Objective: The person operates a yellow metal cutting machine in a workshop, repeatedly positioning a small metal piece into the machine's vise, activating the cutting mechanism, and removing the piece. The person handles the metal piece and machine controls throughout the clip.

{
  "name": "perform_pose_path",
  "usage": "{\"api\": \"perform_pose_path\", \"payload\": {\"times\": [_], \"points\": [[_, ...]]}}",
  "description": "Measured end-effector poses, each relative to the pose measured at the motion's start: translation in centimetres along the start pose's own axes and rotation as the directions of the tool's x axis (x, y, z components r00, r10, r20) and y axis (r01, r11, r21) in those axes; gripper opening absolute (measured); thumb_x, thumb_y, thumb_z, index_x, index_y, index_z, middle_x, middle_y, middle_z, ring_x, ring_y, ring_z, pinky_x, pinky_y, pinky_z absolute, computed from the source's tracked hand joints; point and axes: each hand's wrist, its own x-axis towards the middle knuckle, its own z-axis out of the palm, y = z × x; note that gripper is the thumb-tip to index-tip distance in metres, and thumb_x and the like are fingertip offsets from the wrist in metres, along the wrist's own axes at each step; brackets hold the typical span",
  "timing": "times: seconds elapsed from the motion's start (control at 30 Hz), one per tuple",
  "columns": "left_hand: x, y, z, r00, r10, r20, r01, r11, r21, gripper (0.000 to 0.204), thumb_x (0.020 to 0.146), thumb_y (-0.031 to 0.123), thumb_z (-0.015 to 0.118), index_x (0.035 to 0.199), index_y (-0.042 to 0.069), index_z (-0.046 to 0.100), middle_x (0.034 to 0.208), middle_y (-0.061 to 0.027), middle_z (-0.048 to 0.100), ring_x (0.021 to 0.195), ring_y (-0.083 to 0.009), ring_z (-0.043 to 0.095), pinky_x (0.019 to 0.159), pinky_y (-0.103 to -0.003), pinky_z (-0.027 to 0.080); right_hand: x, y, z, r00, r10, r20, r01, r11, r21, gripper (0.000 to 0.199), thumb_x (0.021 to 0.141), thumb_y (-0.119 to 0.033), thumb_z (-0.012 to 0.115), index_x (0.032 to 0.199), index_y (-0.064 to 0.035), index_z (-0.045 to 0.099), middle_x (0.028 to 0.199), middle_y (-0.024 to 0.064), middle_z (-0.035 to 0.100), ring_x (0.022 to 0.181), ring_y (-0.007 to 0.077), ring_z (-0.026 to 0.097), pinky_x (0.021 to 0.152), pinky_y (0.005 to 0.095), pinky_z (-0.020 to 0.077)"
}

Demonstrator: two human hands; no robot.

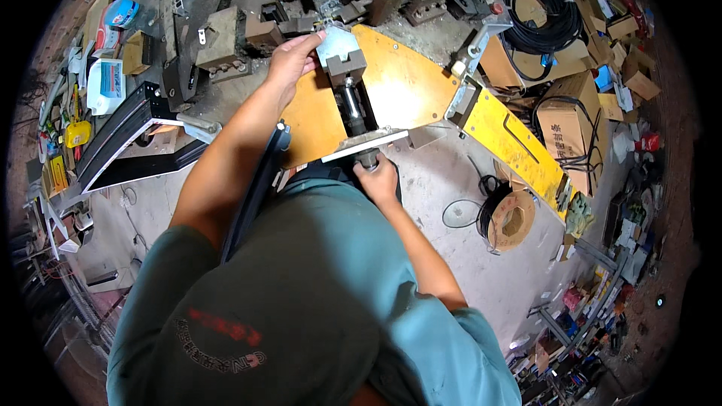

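My left hand (293, 64) is closed on the left edge of a small shiny metal plate (336, 45), with the thumb on top. That plate rests against a dark steel block (347, 66) at the far end of a slot in a yellow-brown board (402, 75). Along the slot runs a bright metal rod (351, 103). At the near edge of the board, under a pale metal bar (365, 143), my right hand (380, 178) is wrapped round a round metal knob (367, 158); some of its fingers are hidden.
Heavy steel die blocks (226, 37) crowd the back of the bench. To the right, a yellow metal arm (515, 143) slants down beside a cable spool (508, 218) and a cardboard box (568, 124). A black angled frame (135, 135) stands at left. A black cable coil (538, 4) lies back right.
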Motion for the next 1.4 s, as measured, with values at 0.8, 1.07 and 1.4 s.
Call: {"api": "perform_pose_path", "payload": {"times": [0.8, 1.07, 1.4], "points": [[-0.5, 0.5, 0.0, 0.999, -0.04, 0.01, 0.04, 0.999, 0.017, 0.036, 0.087, 0.037, 0.075, 0.11, 0.009, 0.07, 0.097, 0.0, 0.07, 0.088, -0.0085, 0.062, 0.086, -0.026, 0.045, -0.5, 0.3, 1.4, 0.997, -0.04, -0.059, 0.05, 0.983, 0.175, 0.023, 0.075, -0.015, 0.071, 0.089, 0.0005, 0.061, 0.08, 0.011, 0.069, 0.068, 0.0229, 0.064, 0.071, 0.0364, 0.0515], [0.0, 0.1, 0.0, 0.998, -0.018, -0.052, 0.019, 1.0, 0.016, 0.037, 0.085, 0.034, 0.078, 0.107, 0.004, 0.072, 0.095, -0.0018, 0.071, 0.082, -0.0086, 0.06, 0.074, -0.025, 0.044, 0.2, 1.1, 1.4, 0.999, -0.032, -0.007, 0.032, 0.979, 0.202, 0.027, 0.076, -0.02, 0.071, 0.089, 0.0013, 0.062, 0.078, 0.0189, 0.069, 0.071, 0.033, 0.069, 0.067, 0.0408, 0.0522], [0.4, -0.3, -0.3, 1.0, -0.019, -0.023, 0.019, 1.0, 0.004, 0.039, 0.086, 0.036, 0.077, 0.109, 0.006, 0.071, 0.098, -0.0019, 0.071, 0.088, -0.0104, 0.061, 0.081, -0.028, 0.045, 0.4, 0.4, 0.4, 0.995, -0.083, 0.062, 0.062, 0.954, 0.292, 0.025, 0.076, -0.017, 0.071, 0.089, 0.003, 0.063, 0.076, 0.0122, 0.068, 0.063, 0.0255, 0.062, 0.065, 0.039, 0.0513]]}}
